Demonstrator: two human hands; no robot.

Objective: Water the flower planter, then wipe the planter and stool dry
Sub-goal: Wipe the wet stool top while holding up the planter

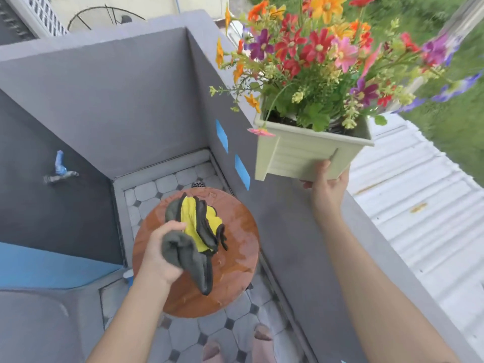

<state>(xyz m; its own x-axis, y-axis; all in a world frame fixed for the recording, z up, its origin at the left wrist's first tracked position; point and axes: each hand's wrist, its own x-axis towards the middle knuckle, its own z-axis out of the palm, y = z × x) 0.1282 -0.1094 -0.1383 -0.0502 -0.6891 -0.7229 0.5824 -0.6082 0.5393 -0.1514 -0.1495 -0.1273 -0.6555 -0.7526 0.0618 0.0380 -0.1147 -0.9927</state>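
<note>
A pale green square planter [301,155] full of colourful flowers [322,48] is lifted in the air at the upper right. My right hand [327,184] grips it from underneath. Below and to the left stands a round brown wooden stool [235,258], its top showing wet patches. My left hand [159,252] is shut on a grey and yellow cloth [199,231] that lies bunched on the stool top, one grey end hanging toward me.
Grey balcony walls [117,100] enclose a small tiled floor [162,189] with a drain behind the stool. Blue tape strips [242,171] mark the right wall. A white corrugated roof [419,205] and grass lie beyond the ledge. A tap [60,169] sticks out at left.
</note>
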